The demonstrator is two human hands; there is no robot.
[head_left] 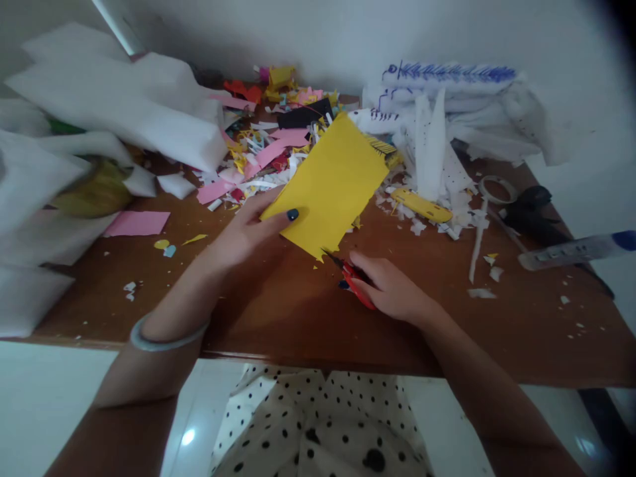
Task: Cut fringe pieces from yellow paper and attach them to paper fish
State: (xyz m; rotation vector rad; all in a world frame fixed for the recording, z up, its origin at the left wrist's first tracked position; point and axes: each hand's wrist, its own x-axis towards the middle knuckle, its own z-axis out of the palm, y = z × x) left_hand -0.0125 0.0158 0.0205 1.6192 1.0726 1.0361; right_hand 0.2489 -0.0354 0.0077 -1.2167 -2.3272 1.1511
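My left hand point(251, 228) pinches the near left corner of a yellow paper sheet point(330, 182), thumb on top, holding it tilted above the brown table point(278, 311). My right hand point(390, 285) is closed round red-handled scissors point(354, 278). Their blades point up-left and touch the sheet's jagged lower edge. A pale bangle point(166, 341) circles my left wrist.
Coloured paper scraps point(268, 142) are heaped at the back centre. White foam sheets point(124, 106) pile up on the left beside a pink sheet point(136, 223). On the right lie a yellow utility knife point(422, 205), a tape ring point(497, 189), black scissors point(534, 212) and a power strip point(571, 252).
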